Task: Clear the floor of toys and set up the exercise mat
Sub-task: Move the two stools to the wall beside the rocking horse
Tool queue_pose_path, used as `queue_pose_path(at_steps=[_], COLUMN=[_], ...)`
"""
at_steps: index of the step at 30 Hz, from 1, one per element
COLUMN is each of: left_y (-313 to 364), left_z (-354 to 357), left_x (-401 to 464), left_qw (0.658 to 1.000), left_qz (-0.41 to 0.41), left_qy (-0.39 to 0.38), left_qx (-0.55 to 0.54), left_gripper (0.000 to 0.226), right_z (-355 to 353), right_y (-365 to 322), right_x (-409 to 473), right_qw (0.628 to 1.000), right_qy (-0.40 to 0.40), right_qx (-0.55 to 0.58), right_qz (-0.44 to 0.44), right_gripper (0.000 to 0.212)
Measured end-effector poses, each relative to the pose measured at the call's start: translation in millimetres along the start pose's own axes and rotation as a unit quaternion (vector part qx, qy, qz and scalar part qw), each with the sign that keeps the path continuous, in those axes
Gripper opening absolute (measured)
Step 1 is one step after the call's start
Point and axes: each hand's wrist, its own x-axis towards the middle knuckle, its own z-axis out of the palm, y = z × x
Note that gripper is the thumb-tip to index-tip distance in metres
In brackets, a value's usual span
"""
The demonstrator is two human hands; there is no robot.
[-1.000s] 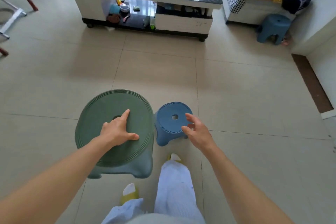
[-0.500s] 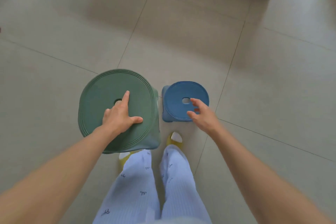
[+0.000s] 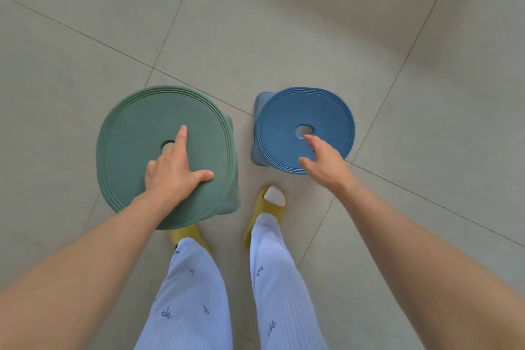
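The left hand (image 3: pixel 173 170) lies on top of the green stool (image 3: pixel 164 156), palm down. Its forefinger points toward twelve o'clock past the round hole in the middle of the seat, the thumb is spread out toward three o'clock along the seat, and the other fingers curl down out of sight, seemingly into that hole, so the hand appears hooked into the stool rather than closed around it. The green stool stands on the tiled floor (image 3: pixel 312 23) at about ten o'clock from the person's feet, its near edge covering the toe of the left yellow slipper (image 3: pixel 187 234).

Just beside it, toward three o'clock and not touching, stands the smaller blue stool (image 3: pixel 305 129), also with a round hole in its ringed seat. The right hand (image 3: pixel 326 163) is over its near edge, at about five o'clock from the hole, loosely open with fingers and thumb apart and the fingertips reaching toward the hole; whether they touch the seat I cannot tell. It holds nothing.

The right yellow slipper (image 3: pixel 265 213) is at six o'clock from the gap between the stools. The pale blue trousers (image 3: pixel 199 293) bear small dark printed marks, too small to read.
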Motion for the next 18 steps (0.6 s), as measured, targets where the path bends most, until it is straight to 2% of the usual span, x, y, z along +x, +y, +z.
queue_pose_path(at_steps=[10, 18], left_y=[5, 3], left_z=[63, 79], left_x=[58, 78], left_qw=[1.0, 1.0], left_qz=[0.014, 0.016], left_qy=[0.017, 0.018], left_qx=[0.009, 0.008], left_gripper=[0.107, 0.107], right_z=[38, 47], right_y=[37, 43], right_x=[73, 110], right_qw=[0.991, 0.958], right_qy=[-0.019, -0.042], right_qx=[-0.131, -0.271], right_qz=[-0.031, -0.081], right_gripper=[0.059, 0.076])
